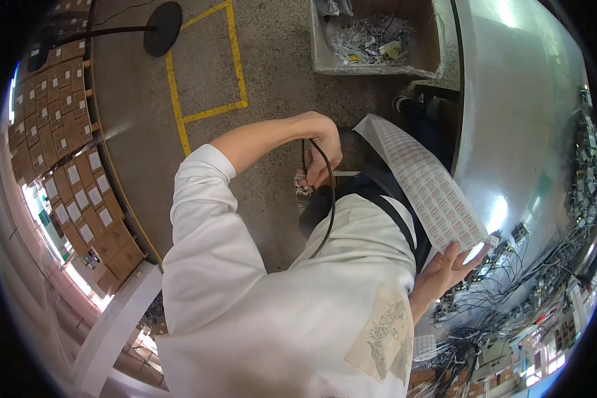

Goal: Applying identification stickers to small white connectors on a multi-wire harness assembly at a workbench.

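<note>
My left hand (323, 149) is bent down in front of my body with its fingers closed. At its fingertips is a small, pale, patterned bundle (303, 184), whose kind I cannot make out. A dark cable (331, 192) loops past that hand and runs down toward my shirt. To the right, a long sheet of printed labels (424, 179) slopes across my lap. My right hand (444, 275) grips the sheet's near end between thumb and fingers. A small white piece (491, 241) shows by its fingertips.
A shiny worktable (524, 119) stands on my right, with several small connectors and tangled wires (504, 285) along it. Ahead is a bin (378, 68) of paper scraps. Stacked cartons (73, 186) line the left; a round black base (162, 28) stands near yellow floor markings (215, 109).
</note>
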Tool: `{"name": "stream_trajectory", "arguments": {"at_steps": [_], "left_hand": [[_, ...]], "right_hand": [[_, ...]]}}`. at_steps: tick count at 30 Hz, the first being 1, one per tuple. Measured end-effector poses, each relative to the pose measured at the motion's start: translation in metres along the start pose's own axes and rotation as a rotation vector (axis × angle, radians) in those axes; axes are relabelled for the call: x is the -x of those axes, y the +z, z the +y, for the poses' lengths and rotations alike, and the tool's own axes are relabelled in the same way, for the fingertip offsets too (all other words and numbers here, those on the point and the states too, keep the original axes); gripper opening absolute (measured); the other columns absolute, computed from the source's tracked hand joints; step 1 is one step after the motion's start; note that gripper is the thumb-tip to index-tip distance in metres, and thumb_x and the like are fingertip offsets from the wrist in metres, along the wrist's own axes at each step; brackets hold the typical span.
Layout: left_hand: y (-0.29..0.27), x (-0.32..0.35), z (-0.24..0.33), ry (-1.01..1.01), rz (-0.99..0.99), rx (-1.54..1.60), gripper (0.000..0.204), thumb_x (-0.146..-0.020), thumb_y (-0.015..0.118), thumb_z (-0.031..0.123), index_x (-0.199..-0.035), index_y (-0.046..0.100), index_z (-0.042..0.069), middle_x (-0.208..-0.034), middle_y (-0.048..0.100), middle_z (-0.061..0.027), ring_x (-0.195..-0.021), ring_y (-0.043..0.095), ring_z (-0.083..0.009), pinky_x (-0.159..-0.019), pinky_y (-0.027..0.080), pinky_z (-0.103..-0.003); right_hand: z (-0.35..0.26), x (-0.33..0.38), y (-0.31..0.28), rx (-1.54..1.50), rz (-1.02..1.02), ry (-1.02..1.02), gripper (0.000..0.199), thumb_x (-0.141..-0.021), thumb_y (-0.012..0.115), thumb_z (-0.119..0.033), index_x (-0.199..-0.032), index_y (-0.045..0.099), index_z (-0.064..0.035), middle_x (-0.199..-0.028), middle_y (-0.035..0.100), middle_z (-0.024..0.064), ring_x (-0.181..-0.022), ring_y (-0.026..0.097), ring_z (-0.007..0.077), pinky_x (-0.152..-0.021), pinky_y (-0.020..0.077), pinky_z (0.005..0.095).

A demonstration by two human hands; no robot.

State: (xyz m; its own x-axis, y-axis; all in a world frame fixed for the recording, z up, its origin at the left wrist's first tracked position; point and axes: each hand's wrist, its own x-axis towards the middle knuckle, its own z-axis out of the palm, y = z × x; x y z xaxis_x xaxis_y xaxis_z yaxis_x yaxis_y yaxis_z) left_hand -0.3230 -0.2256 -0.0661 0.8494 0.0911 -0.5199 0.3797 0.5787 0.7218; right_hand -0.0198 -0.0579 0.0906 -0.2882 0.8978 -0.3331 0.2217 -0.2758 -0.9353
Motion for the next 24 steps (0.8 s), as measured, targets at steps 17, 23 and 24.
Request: {"name": "stream_trajectory", "arguments": {"at_steps": [17, 23, 24], "left_hand": [[-0.025, 0.090, 0.104, 0.279, 1.252, -0.151, 0.041, -0.098, 0.069, 0.022, -0.134, 0.070, 0.002, -0.123, 0.078, -0.0115, -0.113, 0.074, -0.0273, -0.099, 0.057, -0.042], [-0.016, 0.070, 0.200, 0.576, 1.106, -0.128, 0.077, -0.088, 0.086, 0.024, -0.157, 0.054, 0.009, -0.156, 0.058, -0.0113, -0.145, 0.052, -0.0253, -0.123, 0.038, -0.042], [-0.019, 0.063, 0.212, 0.556, 1.077, -0.173, 0.077, -0.088, 0.086, 0.024, -0.157, 0.054, 0.009, -0.156, 0.058, -0.0113, -0.145, 0.052, -0.0253, -0.123, 0.038, -0.042]], "right_hand": [[-0.008, 0.002, 0.002, -0.080, -0.033, -0.047, 0.106, -0.091, 0.072, 0.009, -0.173, 0.011, -0.0142, -0.161, 0.037, 0.0220, -0.141, 0.051, 0.0305, -0.115, 0.0477, 0.0406], [-0.013, 0.001, -0.011, -0.143, 0.027, -0.055, 0.119, -0.084, 0.081, 0.009, -0.173, 0.006, -0.0176, -0.151, 0.043, 0.0170, -0.106, 0.073, 0.0235, -0.088, 0.0613, 0.0336], [-0.011, 0.001, -0.015, -0.140, 0.036, -0.138, 0.120, -0.084, 0.082, 0.010, -0.172, 0.006, -0.0173, -0.152, 0.043, 0.0167, -0.106, 0.074, 0.0242, -0.088, 0.0614, 0.0332]]}}
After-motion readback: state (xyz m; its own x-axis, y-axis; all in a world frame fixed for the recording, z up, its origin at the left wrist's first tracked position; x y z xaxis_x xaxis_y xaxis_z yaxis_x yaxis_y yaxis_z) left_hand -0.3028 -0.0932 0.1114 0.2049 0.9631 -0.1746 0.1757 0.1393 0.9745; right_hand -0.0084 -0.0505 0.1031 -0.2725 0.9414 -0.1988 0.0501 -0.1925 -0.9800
